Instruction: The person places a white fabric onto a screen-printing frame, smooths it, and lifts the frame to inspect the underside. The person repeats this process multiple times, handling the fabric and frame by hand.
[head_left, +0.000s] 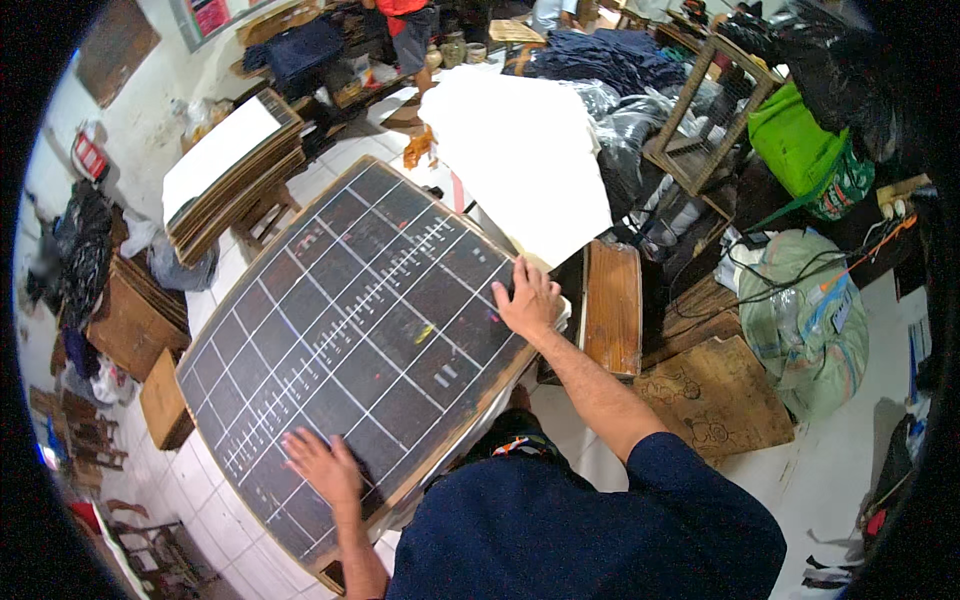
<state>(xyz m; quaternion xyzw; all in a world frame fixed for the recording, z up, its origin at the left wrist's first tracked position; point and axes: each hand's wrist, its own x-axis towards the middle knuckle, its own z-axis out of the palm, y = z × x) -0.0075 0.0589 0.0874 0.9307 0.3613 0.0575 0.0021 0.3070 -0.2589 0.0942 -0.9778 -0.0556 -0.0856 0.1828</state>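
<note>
A large dark board (pixel 290 290) with white grid lines and a central column of short marks lies in front of me, its corners turned at a slant. My left hand (pixel 325 465) is over its lower-left part, fingers spread, touching or just above the surface. My right hand (pixel 528 298) rests at the board's right edge, fingers apart, beside a stack of large white sheets (pixel 515 150). A pale layer shows under the board's near edge.
Board stacks, one topped white (pixel 225 150), stand left. To the right are a wooden box (pixel 610 305), a drawn-on board (pixel 715 395), a bulging sack (pixel 800 330), cables, a green bag (pixel 800 140) and a wooden frame (pixel 690 130). A person (pixel 405 30) stands at the back.
</note>
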